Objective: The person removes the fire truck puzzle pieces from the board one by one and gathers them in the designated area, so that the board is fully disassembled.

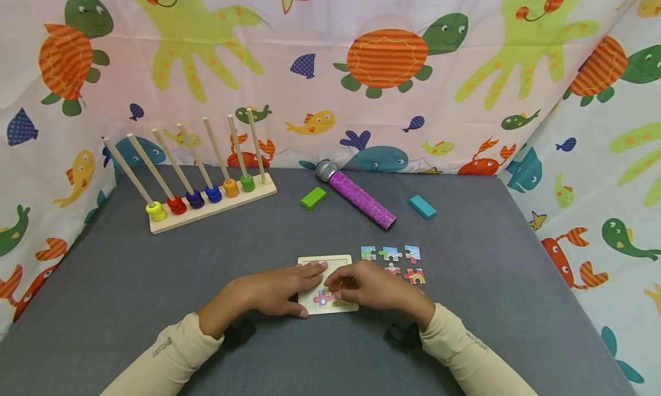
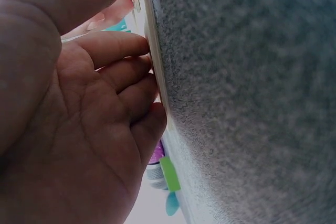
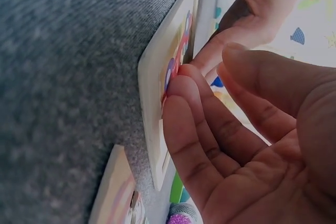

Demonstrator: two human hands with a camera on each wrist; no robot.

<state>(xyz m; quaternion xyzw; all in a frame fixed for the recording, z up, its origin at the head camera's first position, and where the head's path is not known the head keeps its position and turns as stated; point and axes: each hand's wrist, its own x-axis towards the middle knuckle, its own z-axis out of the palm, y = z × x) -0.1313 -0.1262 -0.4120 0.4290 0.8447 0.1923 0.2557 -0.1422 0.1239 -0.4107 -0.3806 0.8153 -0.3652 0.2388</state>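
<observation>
A small wooden puzzle tray (image 1: 338,259) lies on the grey table in front of me. My left hand (image 1: 276,291) rests along its left side, fingers reaching over the frame and thumb at the near corner. Inside the tray, joined picture pieces (image 1: 323,299) sit along the near side. Over them is my right hand (image 1: 374,286). In the right wrist view its fingertips (image 3: 181,90) touch the pieces (image 3: 169,72), with the thumb held away from the tray. Several loose jigsaw pieces (image 1: 390,253) lie just right of the tray, partly hidden by the right hand.
A purple glitter microphone (image 1: 361,200) lies beyond the tray, between a green block (image 1: 313,198) and a blue block (image 1: 423,207). At the back left stands a wooden peg stand (image 1: 222,209) with coloured rings. A sea-animal cloth (image 1: 320,51) hangs behind the table.
</observation>
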